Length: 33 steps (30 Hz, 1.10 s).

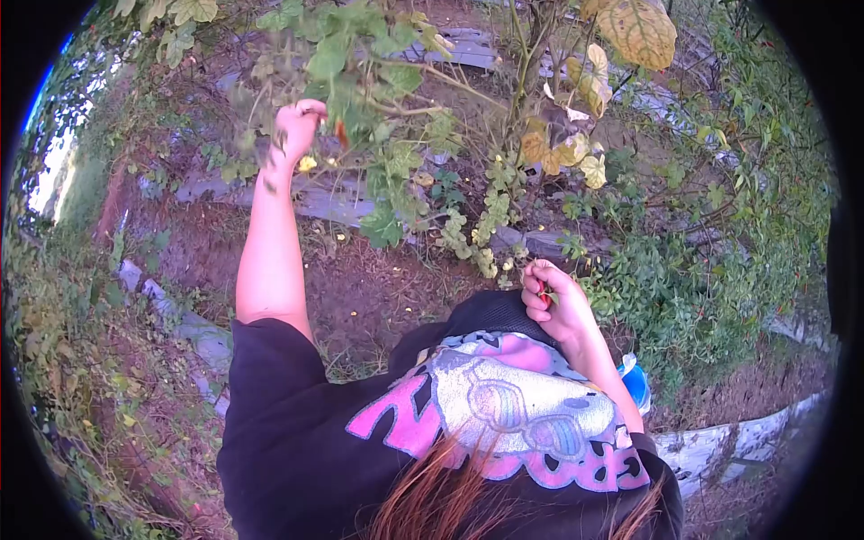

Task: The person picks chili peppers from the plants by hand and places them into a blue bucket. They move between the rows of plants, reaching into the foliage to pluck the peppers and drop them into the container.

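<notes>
My left hand (297,135) reaches up among the leaves of a tall plant (382,99), its fingers closed. Leaves and blur hide what they pinch, if anything. Close beside the fingertips hangs a reddish pepper (341,134), which is smeared by motion. My right hand (562,310) is held near my chest with the fingers curled in. Small red chili peppers (544,293) show between those fingers, with a bit of green by them.
Yellowed leaves (635,34) hang from the branches at the upper right. Strips of grey plastic sheet (324,202) cover the soil. Dense green plants (693,288) grow on the right. A blue container (635,385) stands by my right forearm. White sheeting (720,445) runs along the lower right.
</notes>
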{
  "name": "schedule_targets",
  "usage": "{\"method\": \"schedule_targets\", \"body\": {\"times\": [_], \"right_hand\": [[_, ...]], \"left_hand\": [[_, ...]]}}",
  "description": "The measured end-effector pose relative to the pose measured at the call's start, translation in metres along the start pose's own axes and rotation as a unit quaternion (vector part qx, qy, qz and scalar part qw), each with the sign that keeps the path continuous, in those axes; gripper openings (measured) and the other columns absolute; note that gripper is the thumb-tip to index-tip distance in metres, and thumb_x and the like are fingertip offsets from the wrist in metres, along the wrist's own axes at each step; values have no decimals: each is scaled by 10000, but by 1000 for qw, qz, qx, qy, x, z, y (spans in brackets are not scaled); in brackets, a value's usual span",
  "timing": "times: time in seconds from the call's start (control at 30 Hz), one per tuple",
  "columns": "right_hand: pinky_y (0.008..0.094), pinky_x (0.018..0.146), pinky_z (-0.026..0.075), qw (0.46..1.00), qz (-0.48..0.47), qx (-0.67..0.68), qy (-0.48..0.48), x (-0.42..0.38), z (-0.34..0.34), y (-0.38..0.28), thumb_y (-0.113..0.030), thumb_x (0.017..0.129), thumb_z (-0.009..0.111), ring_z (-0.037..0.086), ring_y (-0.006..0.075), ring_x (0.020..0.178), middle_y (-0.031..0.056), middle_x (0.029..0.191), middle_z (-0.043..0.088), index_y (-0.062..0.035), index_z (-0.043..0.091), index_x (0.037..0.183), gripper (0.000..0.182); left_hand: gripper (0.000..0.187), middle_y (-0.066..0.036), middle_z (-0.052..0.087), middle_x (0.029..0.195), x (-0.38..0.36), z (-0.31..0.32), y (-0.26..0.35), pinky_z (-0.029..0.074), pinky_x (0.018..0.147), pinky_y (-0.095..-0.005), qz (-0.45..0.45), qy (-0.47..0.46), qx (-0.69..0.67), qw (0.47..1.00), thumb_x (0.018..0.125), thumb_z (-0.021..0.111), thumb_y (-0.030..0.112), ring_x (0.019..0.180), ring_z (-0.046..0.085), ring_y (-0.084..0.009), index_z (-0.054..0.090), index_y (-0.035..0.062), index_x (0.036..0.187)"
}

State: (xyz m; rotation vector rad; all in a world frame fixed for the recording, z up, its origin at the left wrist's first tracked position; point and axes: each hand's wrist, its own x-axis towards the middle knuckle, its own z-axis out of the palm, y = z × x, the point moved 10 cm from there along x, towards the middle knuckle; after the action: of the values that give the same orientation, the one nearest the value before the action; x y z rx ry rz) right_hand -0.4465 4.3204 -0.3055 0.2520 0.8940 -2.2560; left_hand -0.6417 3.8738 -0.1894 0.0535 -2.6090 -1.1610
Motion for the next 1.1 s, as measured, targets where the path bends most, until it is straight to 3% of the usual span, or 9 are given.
{"method": "schedule_targets", "body": {"times": [0.17,0.2,0.23,0.3,0.37,0.5,0.7,0.97,1.1], "right_hand": [[196,373,229,1000,0,24,14,-1,-8,5,-144,889,464,342,78,481,6,676,426,-62,488,886,85],[194,374,231,999,-2,36,19,-2,-11,5,-149,890,464,343,77,484,4,676,424,-64,486,885,88],[193,375,233,999,-2,48,25,-4,-15,5,-154,892,465,343,76,487,2,675,422,-67,484,884,90],[189,375,237,997,-6,76,23,-4,-20,4,-165,893,472,343,72,491,-3,673,418,-73,481,881,94],[183,376,243,996,-7,90,11,0,-22,3,-180,892,484,342,64,498,-14,661,405,-84,475,871,99],[188,373,233,998,-8,56,26,5,-20,1,-176,886,497,335,66,487,-18,638,393,-81,476,859,101],[194,373,227,999,-6,35,34,2,-17,5,-159,877,506,341,71,483,-18,628,395,-72,488,857,91],[192,380,230,998,-20,37,55,0,-32,-2,-159,874,510,340,67,487,-23,631,393,-76,490,859,87],[195,390,217,991,-9,-101,90,27,-37,-8,-162,838,578,345,59,488,-46,603,378,-81,490,877,125]], "left_hand": [[295,-92,547,903,-107,-64,63,452,579,-209,-25,254,29,966,882,458,3,801,556,-110,457,16,1176],[256,-117,532,927,-141,-72,49,474,651,-233,19,324,-191,926,885,471,13,810,550,-129,472,-13,1140],[170,-83,532,868,-188,-73,87,455,675,-246,121,470,-21,874,872,516,33,748,524,-127,500,-25,1030],[86,-17,517,757,-225,-24,41,415,640,-246,93,395,-227,885,805,587,28,707,503,-105,505,26,830],[33,-13,580,758,-233,80,53,441,639,-236,25,197,-160,967,808,576,27,703,534,-93,589,21,779],[294,-101,626,985,-254,263,-111,449,810,-281,-256,7,-163,953,843,592,103,890,583,-142,563,8,1120],[413,-63,585,1082,-191,309,-122,467,652,-233,-239,131,-370,888,883,538,108,744,569,-96,420,68,1276],[171,10,596,1054,-198,293,-36,195,353,-151,-268,-23,-549,791,925,490,155,433,266,10,535,100,1081],[182,-3,605,969,-218,299,-33,205,362,-151,-316,-56,-557,766,913,518,177,433,275,6,535,111,1081]]}}
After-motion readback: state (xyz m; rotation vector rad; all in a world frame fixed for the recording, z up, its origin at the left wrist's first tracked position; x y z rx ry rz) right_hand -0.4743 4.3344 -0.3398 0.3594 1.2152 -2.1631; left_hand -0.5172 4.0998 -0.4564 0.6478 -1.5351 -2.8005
